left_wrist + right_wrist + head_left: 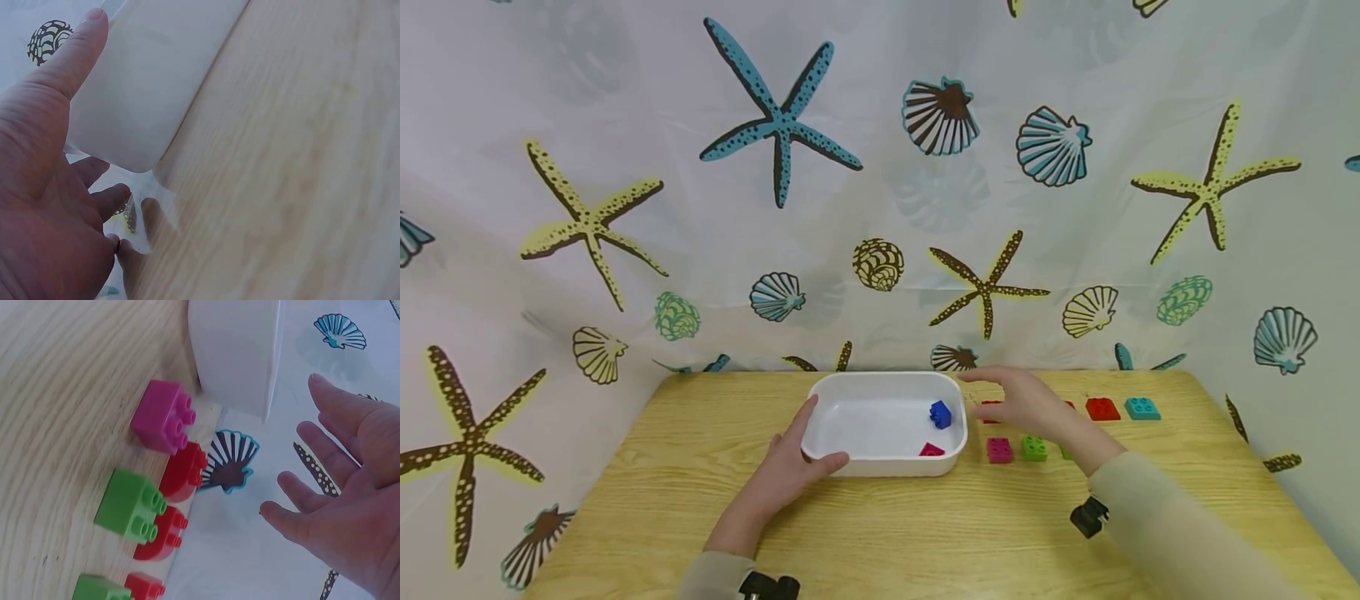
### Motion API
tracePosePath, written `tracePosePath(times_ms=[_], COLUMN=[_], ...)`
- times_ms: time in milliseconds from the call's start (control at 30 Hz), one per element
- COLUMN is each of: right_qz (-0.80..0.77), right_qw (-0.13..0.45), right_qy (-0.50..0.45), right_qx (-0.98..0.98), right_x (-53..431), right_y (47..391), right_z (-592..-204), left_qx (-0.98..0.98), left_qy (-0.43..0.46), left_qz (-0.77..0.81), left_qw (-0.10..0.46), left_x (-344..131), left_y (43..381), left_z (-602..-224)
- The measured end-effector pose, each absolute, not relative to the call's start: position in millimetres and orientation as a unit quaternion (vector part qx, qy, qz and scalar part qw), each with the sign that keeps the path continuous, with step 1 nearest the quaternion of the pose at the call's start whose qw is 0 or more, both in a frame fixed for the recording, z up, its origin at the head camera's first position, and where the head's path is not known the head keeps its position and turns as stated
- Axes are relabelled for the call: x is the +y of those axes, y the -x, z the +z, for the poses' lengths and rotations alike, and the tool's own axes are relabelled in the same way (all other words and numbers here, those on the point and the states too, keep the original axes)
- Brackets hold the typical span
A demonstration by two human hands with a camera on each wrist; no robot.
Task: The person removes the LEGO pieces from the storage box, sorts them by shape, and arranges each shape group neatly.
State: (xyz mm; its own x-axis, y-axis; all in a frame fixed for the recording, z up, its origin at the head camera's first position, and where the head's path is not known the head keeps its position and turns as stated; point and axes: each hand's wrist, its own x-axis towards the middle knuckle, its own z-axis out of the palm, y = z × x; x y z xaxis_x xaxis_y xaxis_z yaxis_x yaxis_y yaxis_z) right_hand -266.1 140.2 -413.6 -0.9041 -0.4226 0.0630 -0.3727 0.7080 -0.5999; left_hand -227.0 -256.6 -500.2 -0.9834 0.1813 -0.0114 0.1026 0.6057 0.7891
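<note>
A white plastic tray [880, 468] stands on the table, with a blue building brick [940, 414] and a dark pink brick [932, 450] inside toward its right end. My left hand [792, 458] rests on the tray's front left corner, its thumb along the front wall up to the rim and its fingers at the left end. Beyond the tray's right end my right hand [1022, 402] hovers with fingers spread and nothing between them, above the nearest bricks. In the right wrist view a magenta brick [159, 417] sits beside the tray's end, apart from the right hand [350, 469].
Right of the tray, bricks stand in two rows. The front row has a magenta brick [1000, 450] and green bricks [1034, 448]; the back row has red bricks [1102, 409] and a light blue brick [1142, 408]. A patterned curtain [880, 192] hangs behind the wooden table [910, 533].
</note>
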Motion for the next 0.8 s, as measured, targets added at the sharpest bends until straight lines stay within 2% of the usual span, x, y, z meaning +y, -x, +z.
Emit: tracePosePath(times_ms=[400, 800], right_qz=[-0.300, -0.226], right_qw=[0.079, 0.086], right_qy=[0.233, 0.223], right_qx=[0.922, 0.944], right_x=[107, 87], right_y=[283, 297], right_z=[-425, -435], left_qx=[0.897, 0.897], left_qy=[-0.077, -0.077], left_qz=[0.433, 0.434], left_qw=[0.043, 0.040], left_x=[-257, -257], left_y=[227, 226], left_z=[-502, -500])
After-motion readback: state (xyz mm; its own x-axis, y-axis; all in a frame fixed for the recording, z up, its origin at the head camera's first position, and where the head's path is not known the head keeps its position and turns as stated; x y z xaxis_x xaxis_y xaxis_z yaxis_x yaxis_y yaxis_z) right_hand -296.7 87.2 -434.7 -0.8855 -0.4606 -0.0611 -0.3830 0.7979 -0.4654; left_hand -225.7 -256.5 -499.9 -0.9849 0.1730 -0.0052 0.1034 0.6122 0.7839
